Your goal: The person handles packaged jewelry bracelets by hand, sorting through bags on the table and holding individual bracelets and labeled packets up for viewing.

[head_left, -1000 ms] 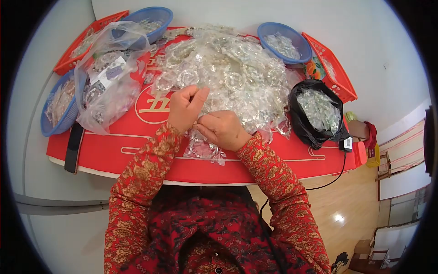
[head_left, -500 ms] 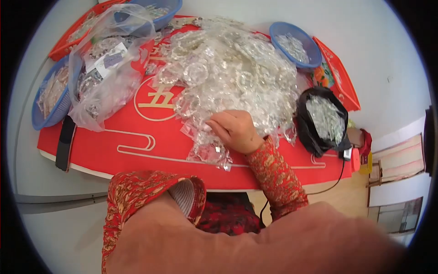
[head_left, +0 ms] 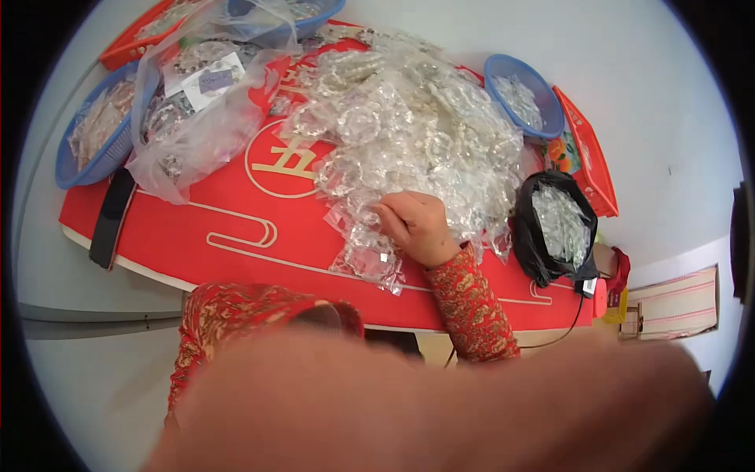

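Observation:
My right hand point(head_left: 418, 226) lies over the front of a large heap of small clear plastic packets point(head_left: 425, 134), its fingers curled closed. Whatever is inside those fingers, if anything, is hidden. Just below it, a few packets point(head_left: 370, 266) spread onto the red cloth. Ring-shaped pieces that look like bead bracelets show through some packets. My left hand point(head_left: 480, 401) is very close to the camera, a large blur across the bottom of the view. Its fingers cannot be made out.
A red cloth point(head_left: 303, 271) covers the table. At left are a clear plastic bag point(head_left: 197, 149), a blue basket point(head_left: 102, 161) and a dark phone-like object point(head_left: 112, 220). At right are another blue basket point(head_left: 495, 75), a red tray point(head_left: 590, 157) and a black bag point(head_left: 523, 228) of packets.
The camera view has shifted and tilted slightly. My left hand has come up nearer the camera and covers more of the bottom. My right hand stays closed on the heap.

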### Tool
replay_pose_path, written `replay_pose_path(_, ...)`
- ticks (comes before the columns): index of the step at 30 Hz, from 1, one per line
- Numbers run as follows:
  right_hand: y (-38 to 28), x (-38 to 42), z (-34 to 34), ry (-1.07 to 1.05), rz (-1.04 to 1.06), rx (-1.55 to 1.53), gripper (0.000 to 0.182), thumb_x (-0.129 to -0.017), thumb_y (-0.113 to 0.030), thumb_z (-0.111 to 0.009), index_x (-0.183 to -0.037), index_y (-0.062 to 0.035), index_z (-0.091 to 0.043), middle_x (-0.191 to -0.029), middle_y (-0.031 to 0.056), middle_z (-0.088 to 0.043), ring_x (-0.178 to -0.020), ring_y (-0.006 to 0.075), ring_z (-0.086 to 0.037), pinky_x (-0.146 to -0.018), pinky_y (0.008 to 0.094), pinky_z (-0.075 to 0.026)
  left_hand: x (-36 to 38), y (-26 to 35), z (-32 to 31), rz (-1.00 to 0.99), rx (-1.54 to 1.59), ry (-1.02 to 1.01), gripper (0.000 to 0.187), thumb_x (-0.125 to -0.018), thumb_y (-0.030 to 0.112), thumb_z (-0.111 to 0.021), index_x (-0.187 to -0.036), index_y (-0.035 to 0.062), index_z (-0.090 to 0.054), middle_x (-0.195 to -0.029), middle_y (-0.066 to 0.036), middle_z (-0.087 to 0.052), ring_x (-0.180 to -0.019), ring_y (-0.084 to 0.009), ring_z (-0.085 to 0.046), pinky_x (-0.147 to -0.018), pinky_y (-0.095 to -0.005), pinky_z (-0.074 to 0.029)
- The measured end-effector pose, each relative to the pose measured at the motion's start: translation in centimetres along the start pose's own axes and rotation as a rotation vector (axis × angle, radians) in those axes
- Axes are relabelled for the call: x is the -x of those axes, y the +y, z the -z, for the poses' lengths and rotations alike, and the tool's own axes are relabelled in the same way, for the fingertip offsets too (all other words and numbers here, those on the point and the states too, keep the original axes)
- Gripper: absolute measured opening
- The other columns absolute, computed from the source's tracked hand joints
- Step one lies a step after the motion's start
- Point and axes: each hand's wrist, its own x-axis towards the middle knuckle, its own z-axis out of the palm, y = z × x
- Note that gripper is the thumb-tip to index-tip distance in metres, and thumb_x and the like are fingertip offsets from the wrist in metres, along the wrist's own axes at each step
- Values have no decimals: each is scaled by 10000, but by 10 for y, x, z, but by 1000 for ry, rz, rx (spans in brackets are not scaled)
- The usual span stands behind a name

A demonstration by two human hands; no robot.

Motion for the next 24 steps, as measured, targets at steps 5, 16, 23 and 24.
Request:
replay_pose_path(5,-8,-5,6,69,76,25,118,-738,-109,-610,-669,-56,-531,-568,107,-507,-513,272,-518,-465,344,-407,-13,-3,-1,5,-34,16,273,-842,246,-478,-971,27,-377,-770,-80,-491,-654,-172,-425,-580,-282,-354)
replay_pose_path(16,3,0,1,5,32,5,65,-733,-76,-615,-730,-22,-579,-583,98,-540,-508,230,-538,-473,306,-420,-1,-4,3,6,-65,29,373,-848,265,-480,-1082,16,-329,-785,-83,-503,-636,-157,-427,-573,-272,-356)
replay_pose_path(23,1,3,-1,24,5,-13,116,-744,-113,-607,-678,-51,-534,-575,106,-511,-513,276,-519,-459,345,-403,-16,5,14,-71,-154,56,443,-851,277,-481,-1153,10,-299,-794,-85,-510,-625,-148,-428,-568,-266,-358)
replay_pose_path(24,0,5,-2,26,-4,-22,112,-743,-109,-607,-680,-50,-536,-578,107,-513,-516,275,-522,-461,344,-405,-18,7,16,-84,-179,68,453,-852,279,-482,-1163,9,-294,-796,-85,-511,-623,-147,-428,-567,-265,-358)
